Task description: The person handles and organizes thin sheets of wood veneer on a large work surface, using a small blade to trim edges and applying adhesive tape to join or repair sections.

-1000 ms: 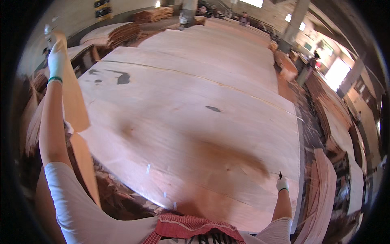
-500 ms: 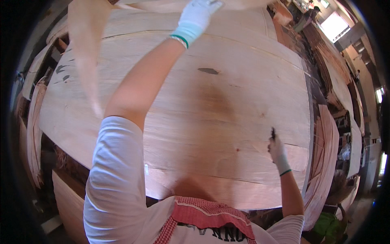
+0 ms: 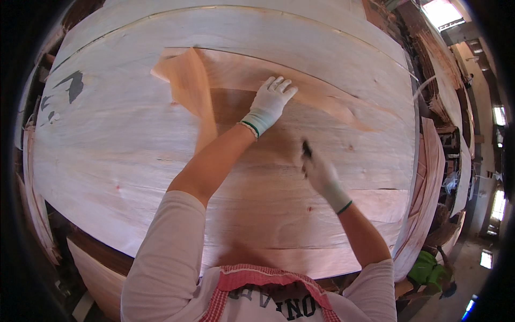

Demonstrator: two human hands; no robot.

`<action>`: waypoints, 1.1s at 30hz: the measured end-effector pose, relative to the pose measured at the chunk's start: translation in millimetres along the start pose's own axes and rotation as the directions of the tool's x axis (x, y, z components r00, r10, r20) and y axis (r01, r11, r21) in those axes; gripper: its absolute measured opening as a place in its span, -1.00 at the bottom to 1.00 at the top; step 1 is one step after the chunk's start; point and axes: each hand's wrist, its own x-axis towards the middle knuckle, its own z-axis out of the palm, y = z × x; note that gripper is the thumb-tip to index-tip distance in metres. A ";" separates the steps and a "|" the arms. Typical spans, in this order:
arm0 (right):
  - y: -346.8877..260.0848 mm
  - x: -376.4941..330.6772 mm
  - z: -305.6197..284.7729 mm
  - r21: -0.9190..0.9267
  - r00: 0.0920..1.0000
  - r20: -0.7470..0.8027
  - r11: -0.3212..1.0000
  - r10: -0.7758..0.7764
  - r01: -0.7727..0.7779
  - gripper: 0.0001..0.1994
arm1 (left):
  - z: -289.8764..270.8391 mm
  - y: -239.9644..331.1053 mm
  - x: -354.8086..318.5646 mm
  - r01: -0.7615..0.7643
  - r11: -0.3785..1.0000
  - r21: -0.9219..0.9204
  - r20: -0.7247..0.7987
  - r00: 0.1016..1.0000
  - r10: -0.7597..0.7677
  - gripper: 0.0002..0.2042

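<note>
A large pale wood veneer sheet [image 3: 107,161] lies in front of me. On it rests a thin, orange-tinted veneer strip [image 3: 236,70], its left end folded over and hanging loosely toward my left forearm. My left hand [image 3: 269,99], in a white glove with a green-edged cuff, presses flat on the strip with fingers stretched out. My right hand [image 3: 323,174], gloved alike, is closed round a small dark tool [image 3: 306,148] just below the strip. Motion blur hides what kind of tool it is.
Dark gaps [image 3: 76,86] show at the sheet's left. Stacked veneer [image 3: 429,166] stands along the right side, and another pale board [image 3: 96,273] is at lower left. A person in a green top [image 3: 426,268] is at lower right.
My left hand has come down and nearer, bringing the veneer strip onto the sheet over where a dark hole showed. My right hand has moved left and up with the dark tool.
</note>
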 end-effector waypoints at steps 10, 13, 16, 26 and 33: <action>6.9 159.1 -37.9 0.043 0.966 -0.247 0.997 0.079 -0.071 -0.62 | -32.2 23.5 12.3 0.113 0.993 -0.015 0.181 0.977 -0.108 -0.50; 5.1 157.0 -28.9 -0.211 0.970 -0.236 0.977 -0.057 0.007 -0.61 | -37.9 -82.5 -3.9 0.432 0.869 0.242 -0.009 0.896 -0.443 -0.53; -13.6 155.4 -35.4 -0.122 0.996 -0.076 0.992 -0.051 0.042 -0.62 | -41.9 -190.3 -48.7 0.691 0.654 0.309 -0.366 0.720 -0.589 -0.56; -97.9 200.8 -6.4 -0.715 0.981 0.005 0.685 -0.195 0.140 -0.70 | -28.1 -180.8 -43.6 0.463 0.886 0.031 -0.336 0.839 -0.428 -0.71; -210.6 255.5 82.9 -0.458 0.968 0.007 0.860 -0.251 0.226 -0.71 | -29.1 -165.4 -27.5 0.451 0.892 -0.016 -0.262 0.859 -0.439 -0.53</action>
